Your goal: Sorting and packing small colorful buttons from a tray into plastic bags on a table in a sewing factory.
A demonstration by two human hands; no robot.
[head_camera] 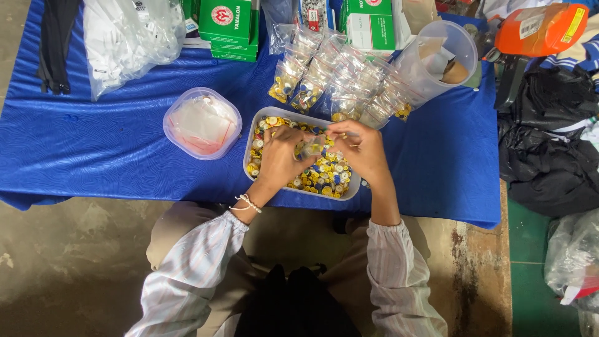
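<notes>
Both hands, left (281, 156) and right (362, 150), pinch a small bag (312, 148) over the button tray (253, 134); best kept low above it.

The surface (93, 143) in the middle of the frame has a cloth of strong blue. The tray (253, 146) at the centre is pale grey, and the buttons (324, 178) in it are mostly yellow, with some white and a few blue. The small bags (337, 78) above it are clear, with yellow and blue pieces inside. The round tub (201, 123) at centre left is clear with a light pink tint. The boxes (229, 25) at the top are green with a red and white round mark. The sleeves (203, 256) at the bottom are white with thin pale stripes. The bottle (540, 28) at upper right is orange. The clothes (549, 143) at the right are black.
</notes>
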